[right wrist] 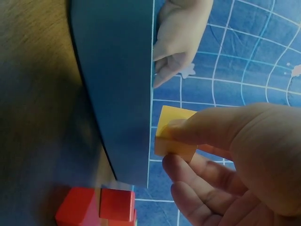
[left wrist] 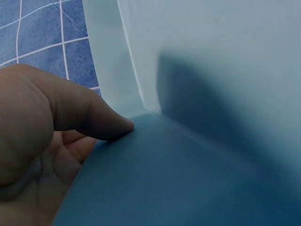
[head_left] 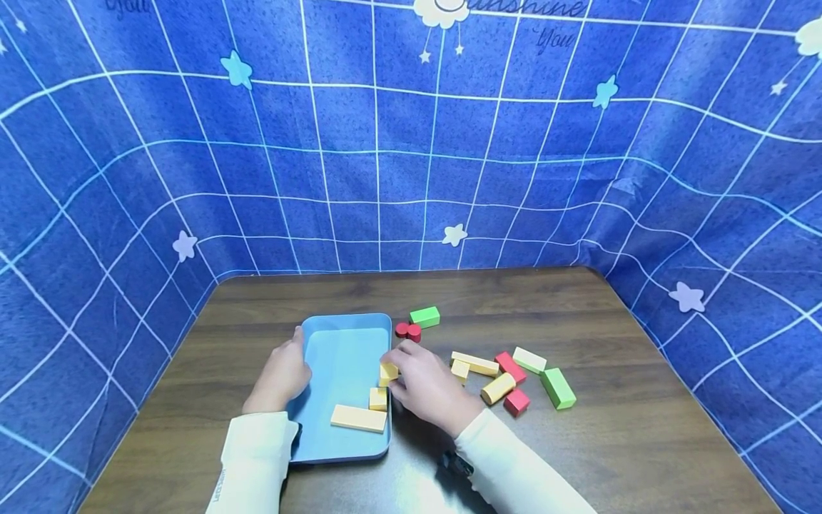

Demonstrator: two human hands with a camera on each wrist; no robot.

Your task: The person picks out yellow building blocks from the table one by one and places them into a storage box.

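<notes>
A blue tray (head_left: 340, 357) lies on the table. My left hand (head_left: 282, 370) grips its left wall, the thumb on the inner side and the other fingers outside, as the left wrist view shows. My right hand (head_left: 427, 385) pinches a yellow cube block (right wrist: 176, 147) between thumb and fingers. In the head view that block overlaps the tray's right rim; the right wrist view has it beside the upper edge of the wall. Inside the tray, near the right wall, are another yellow cube (head_left: 377, 398) and a long pale-yellow block (head_left: 358, 418).
Beyond my right hand are a green block (head_left: 425, 317) and two small red cylinders (head_left: 414, 333). Farther right lie several blocks, among them a yellow cylinder (head_left: 498, 388), a red cube (head_left: 516, 402) and a green block (head_left: 558, 388). A blue curtain (head_left: 411, 178) surrounds the wooden table.
</notes>
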